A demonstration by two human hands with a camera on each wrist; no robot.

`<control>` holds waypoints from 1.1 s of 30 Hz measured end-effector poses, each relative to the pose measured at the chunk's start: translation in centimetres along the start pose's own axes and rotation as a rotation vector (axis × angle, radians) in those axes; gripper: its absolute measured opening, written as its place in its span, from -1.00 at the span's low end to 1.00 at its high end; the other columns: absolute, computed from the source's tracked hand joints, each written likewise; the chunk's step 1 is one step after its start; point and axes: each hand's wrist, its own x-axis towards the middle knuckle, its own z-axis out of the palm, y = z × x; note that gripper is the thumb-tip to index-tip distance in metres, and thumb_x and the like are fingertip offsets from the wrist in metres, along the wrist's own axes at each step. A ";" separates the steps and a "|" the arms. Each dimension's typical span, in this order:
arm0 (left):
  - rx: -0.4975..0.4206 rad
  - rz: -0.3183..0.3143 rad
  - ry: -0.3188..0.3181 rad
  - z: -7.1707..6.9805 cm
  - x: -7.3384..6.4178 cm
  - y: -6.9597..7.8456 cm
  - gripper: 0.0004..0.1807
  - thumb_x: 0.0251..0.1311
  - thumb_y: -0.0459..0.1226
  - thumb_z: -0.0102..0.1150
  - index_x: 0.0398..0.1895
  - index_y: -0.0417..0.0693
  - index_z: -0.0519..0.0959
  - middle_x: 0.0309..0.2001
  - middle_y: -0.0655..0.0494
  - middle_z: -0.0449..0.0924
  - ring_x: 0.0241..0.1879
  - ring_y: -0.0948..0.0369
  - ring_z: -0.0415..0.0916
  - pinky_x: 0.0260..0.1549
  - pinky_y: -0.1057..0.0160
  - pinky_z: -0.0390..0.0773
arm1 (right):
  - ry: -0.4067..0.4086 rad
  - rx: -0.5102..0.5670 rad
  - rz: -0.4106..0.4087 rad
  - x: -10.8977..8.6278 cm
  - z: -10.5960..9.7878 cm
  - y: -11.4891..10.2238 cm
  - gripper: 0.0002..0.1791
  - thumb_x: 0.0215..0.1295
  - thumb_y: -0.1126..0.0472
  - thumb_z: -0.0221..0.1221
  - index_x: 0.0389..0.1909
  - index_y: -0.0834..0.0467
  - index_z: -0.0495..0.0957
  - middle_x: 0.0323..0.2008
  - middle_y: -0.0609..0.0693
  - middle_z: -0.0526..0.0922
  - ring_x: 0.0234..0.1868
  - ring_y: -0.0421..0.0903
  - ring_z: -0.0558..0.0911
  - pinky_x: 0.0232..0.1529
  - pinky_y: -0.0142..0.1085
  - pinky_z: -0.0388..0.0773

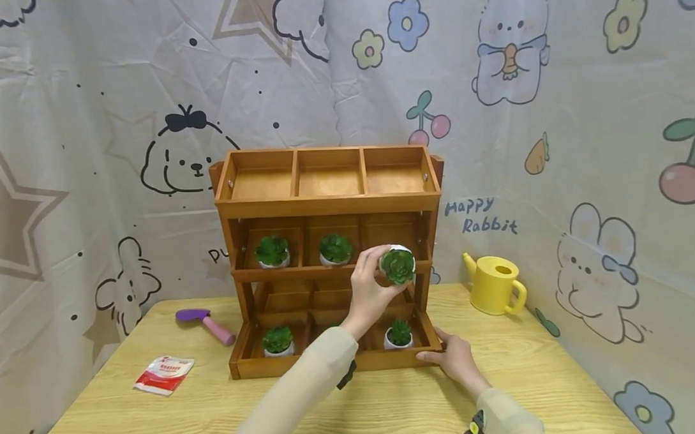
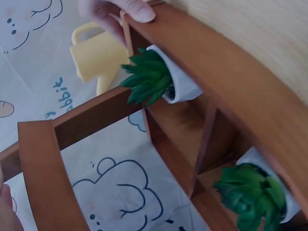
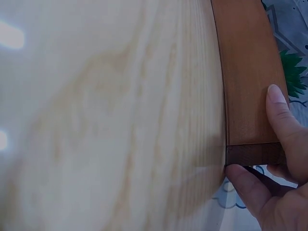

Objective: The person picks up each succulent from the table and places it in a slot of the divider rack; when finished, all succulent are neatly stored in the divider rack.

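My left hand holds a small potted succulent in a white pot, in front of the right end of the middle tier of a brown wooden plant shelf. My right hand grips the shelf's lower right front corner; in the right wrist view its thumb lies on the front board. Two potted succulents, one left and one centre, stand on the middle tier. The bottom tier holds a left plant, a right plant and a middle one, mostly hidden by my left arm in the head view.
A yellow watering can stands right of the shelf on the wooden table. To the left lie a purple-and-pink hand trowel and a red-and-white packet. Printed cloth hangs behind the table.
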 end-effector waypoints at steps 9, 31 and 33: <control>0.042 -0.039 0.000 0.8 1.8 -0.3 -0.24 -0.12 -0.26 0.51 0.21 -0.13 0.38 0.13 -0.05 0.44 0.05 0.08 0.49 -0.12 0.28 0.60 | 0.005 -0.021 0.002 0.1 -0.1 0.3 -0.03 -0.10 -0.04 0.46 0.25 0.46 0.33 -0.15 0.36 0.67 -0.05 0.26 0.63 0.00 0.07 0.52; 0.162 -0.234 -0.118 1.4 3.3 -1.1 -0.28 0.00 -0.26 0.44 0.27 -0.12 0.36 0.18 -0.11 0.34 0.14 0.00 0.44 0.09 0.09 0.52 | 0.014 0.014 0.009 0.1 0.4 0.2 -0.06 -0.08 -0.01 0.45 0.27 0.41 0.34 -0.06 0.35 0.64 0.06 0.29 0.57 0.07 0.08 0.49; 0.188 -0.253 -0.145 1.5 3.5 -1.0 -0.28 0.03 -0.22 0.42 0.28 -0.12 0.34 0.16 -0.09 0.37 0.12 0.02 0.47 0.08 0.10 0.52 | 0.014 0.011 0.018 0.1 0.3 0.3 -0.05 -0.09 -0.02 0.46 0.27 0.41 0.34 -0.06 0.35 0.64 0.05 0.28 0.58 0.06 0.08 0.50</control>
